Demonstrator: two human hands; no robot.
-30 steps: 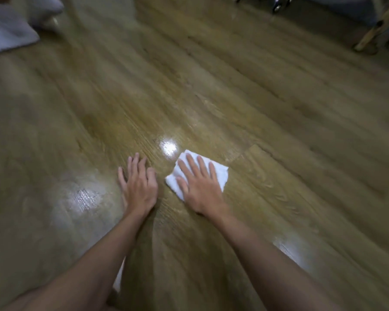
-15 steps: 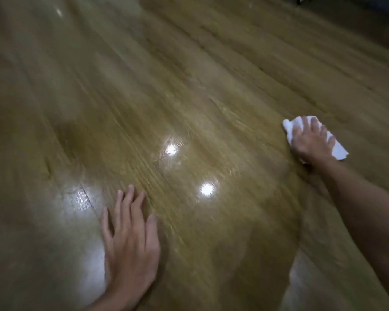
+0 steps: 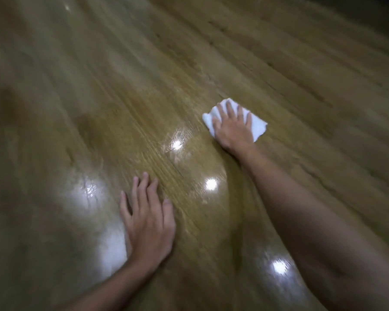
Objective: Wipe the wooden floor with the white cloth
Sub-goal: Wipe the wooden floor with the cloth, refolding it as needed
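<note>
Right hand fingers spread, pressing white cloth on floor; left hand released, flat

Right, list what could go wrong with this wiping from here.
1. The right hand presses the white cloth flat with spread fingers and no grip, so the small folded cloth could bunch up or slip out mid-stroke.
2. The left hand props the person on glossy wooden floor beside bright reflections; if that patch is damp, the palm may slide.
3. The right arm is stretched far forward, so balance may suffer.

Right hand flat on white cloth
</note>
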